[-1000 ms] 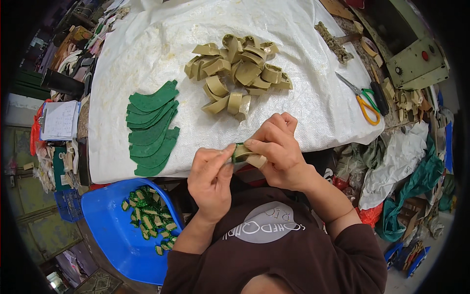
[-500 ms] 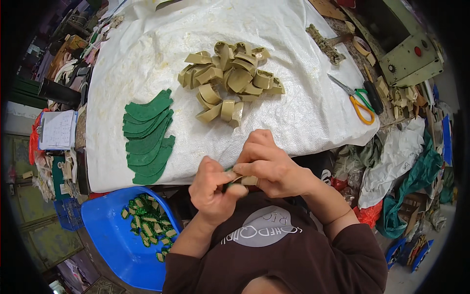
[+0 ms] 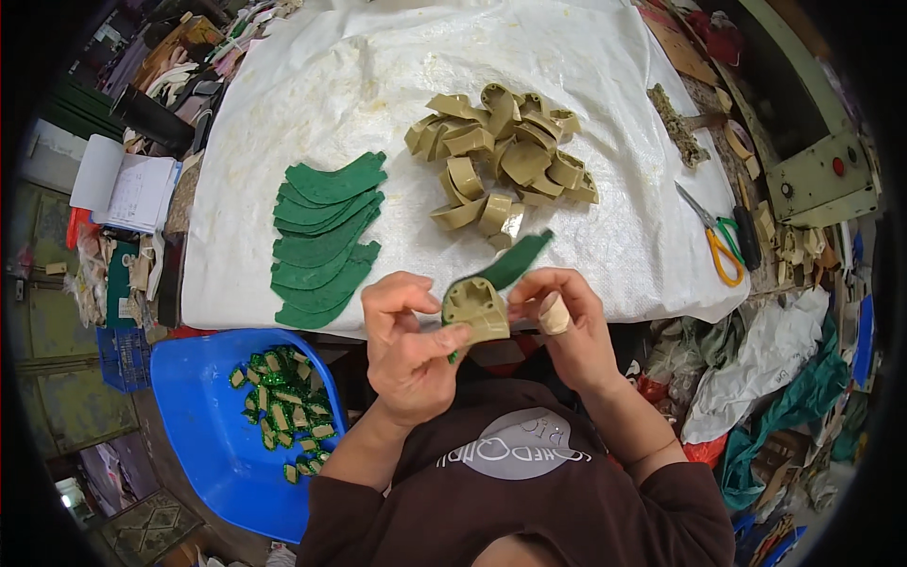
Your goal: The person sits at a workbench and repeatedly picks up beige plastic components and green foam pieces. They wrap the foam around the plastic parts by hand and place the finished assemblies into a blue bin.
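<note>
My left hand point(image 3: 411, 350) is closed on a khaki shoe heel point(image 3: 477, 309), its holed end facing up. Round the heel's left side runs a curved green cover piece point(image 3: 522, 261), whose free end sticks up to the right. My right hand point(image 3: 578, 331) is open just right of the heel. Its fingers are curled with tips close to the heel, and the thumb, in a beige sleeve point(image 3: 555, 312), stands apart. Beyond my hands lies a pile of khaki shoe heels point(image 3: 524, 163). Overlapping green cover pieces point(image 3: 326, 248) are fanned out at the left.
A white woven sheet point(image 3: 312, 85) covers the table. At its right edge lie orange-handled scissors point(image 3: 724, 257). A blue basin point(image 3: 203, 444) at lower left holds glittery green pieces point(image 3: 288, 406). A green metal box point(image 3: 822, 184) stands at far right, a clipboard point(image 3: 132, 194) at far left.
My hands have moved apart, and the heel and green piece, mostly hidden between them before, now show. The right thumb has lifted off. The whole view has shifted slightly.
</note>
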Demonstrator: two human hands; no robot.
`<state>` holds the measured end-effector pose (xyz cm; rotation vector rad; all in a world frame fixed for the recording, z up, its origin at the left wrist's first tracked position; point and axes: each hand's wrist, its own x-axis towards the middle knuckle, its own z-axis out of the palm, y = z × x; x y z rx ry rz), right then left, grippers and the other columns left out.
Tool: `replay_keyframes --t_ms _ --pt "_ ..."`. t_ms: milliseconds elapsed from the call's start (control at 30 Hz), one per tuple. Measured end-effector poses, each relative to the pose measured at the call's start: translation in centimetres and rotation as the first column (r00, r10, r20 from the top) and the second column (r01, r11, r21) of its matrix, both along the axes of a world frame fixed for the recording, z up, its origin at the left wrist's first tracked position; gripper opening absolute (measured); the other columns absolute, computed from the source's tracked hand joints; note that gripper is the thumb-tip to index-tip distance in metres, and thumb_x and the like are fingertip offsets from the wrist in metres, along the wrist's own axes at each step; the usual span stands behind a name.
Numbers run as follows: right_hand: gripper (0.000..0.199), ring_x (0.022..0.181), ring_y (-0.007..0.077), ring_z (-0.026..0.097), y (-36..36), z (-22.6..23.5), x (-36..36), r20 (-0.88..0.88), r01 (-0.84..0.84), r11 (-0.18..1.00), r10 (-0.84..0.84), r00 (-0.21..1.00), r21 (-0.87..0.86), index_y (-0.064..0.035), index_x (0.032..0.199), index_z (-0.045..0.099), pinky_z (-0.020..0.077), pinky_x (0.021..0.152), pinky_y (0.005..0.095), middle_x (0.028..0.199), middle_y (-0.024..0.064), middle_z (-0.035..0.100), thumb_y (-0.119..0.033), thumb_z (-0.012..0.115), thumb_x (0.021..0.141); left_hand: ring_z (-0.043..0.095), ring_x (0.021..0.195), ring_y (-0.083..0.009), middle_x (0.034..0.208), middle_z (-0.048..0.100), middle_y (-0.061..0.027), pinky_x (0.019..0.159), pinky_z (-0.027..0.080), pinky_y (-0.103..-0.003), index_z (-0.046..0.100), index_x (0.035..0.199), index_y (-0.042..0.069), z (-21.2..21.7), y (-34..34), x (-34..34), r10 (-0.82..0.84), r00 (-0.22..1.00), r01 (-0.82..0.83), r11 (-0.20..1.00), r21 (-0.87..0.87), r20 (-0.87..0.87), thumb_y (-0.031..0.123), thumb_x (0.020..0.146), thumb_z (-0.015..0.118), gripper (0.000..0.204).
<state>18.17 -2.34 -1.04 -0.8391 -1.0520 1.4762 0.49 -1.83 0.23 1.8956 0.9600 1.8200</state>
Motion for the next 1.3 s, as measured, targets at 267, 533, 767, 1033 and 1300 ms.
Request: replay_keyframes --t_ms 267,533,767,1033,1300 --pt "0.028 0.096 0.019 0.062 -0.9 1.6 -0.1 -0.244 -0.045 0.979 -0.005 0.97 -0.199 0.0018 0.11 0.052 0.0495 0.084 0.0325 0.108 0.0156 0.062 -0.022 0.046 0.098 0.061 0.081 -0.0277 0.091 0.06 -0.0127 0.067 0.041 -0.036 0.054 0.096 0.007 1.2 -1.0 0.2 -0.138 0.926 0.125 0.99 -0.059 -0.352 -0.009 0.067 0.069 0.036" --pt "0.034 0.084 0.0162 0.064 -1.4 1.7 0.4 0.223 -0.056 0.994 0.034 0.974 0.092 0.0029 0.117 0.057 0.05 0.074 0.0301 0.102 0.0128 0.066 -0.008 0.042 0.088 0.053 0.066 -0.0226 0.081 0.054 -0.0096 0.053 0.033 -0.034 0.052 0.079 0.004 2.1 -0.7 1.5 0.007 0.81 0.036 0.998 0.061 -0.587 0.0 0.071 0.062 0.013" --pt "0.034 0.092 0.0362 0.062 -0.9 2.3 0.5 0.418 -0.133 0.991 0.12 0.901 0.004 -0.0002 0.12 0.054 0.0492 0.08 0.0365 0.104 0.0209 0.062 -0.011 0.046 0.088 0.052 0.068 -0.0253 0.083 0.055 -0.0116 0.056 0.036 -0.035 0.051 0.081 0.003 1.8 -0.1 1.1 -0.072 0.805 0.042 0.997 -0.064 -0.589 -0.003 0.07 0.064 0.017" --pt "0.04 0.092 0.0155 0.061 2.8 1.2 3.3 0.097 -0.426 0.898 0.436 0.895 -0.106 0.0023 0.115 0.056 0.0521 0.078 0.028 0.105 0.0113 0.062 -0.011 0.071 0.08 0.06 0.08 -0.0274 0.09 0.059 -0.0154 0.073 0.049 -0.033 0.049 0.084 0.002 0.2 -0.4 0.8 -0.412 0.897 0.371 0.899 -0.234 -0.16 -0.017 0.068 0.064 0.029" --pt "0.036 0.094 0.0139 0.061 3.2 0.2 1.7 0.32 -0.29 0.934 0.346 0.882 -0.209 -0.001 0.12 0.053 0.0495 0.073 0.0264 0.098 0.0117 0.065 -0.016 0.059 0.089 0.055 0.077 -0.0204 0.094 0.057 -0.0141 0.068 0.046 -0.028 0.051 0.088 0.001 -0.7 -0.4 1.3 -0.345 0.939 0.313 0.874 -0.373 -0.02 -0.005 0.081 0.062 0.015"
